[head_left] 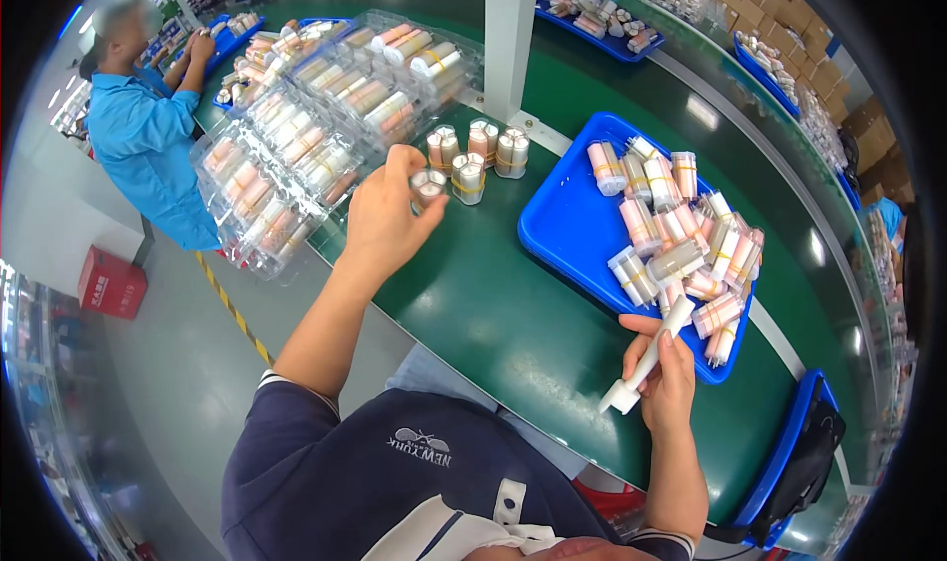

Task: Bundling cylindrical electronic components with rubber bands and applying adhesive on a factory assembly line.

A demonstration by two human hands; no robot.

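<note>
My left hand (383,216) reaches over the green bench, its thumb and fingers around a small banded bundle of tubes (429,185). Beside it stand several upright bundles (469,178) of white, pink and grey-beige tubes, each tied with a yellow rubber band. Closer to my body, my right hand (667,383) grips a slim white stick-like tool (646,362) with a wider, notched lower end; its exact kind is unclear. Just beyond that hand, a blue tray (562,221) holds a loose heap of similar bundles (681,230), mostly on its right side.
Clear plastic blister trays (286,156) full of tubes stand at the bench's left edge. A metal post (506,48) rises behind the bundles. A co-worker in blue (148,137) works at far left. A black bag (814,443) lies in a blue bin (769,497) at lower right.
</note>
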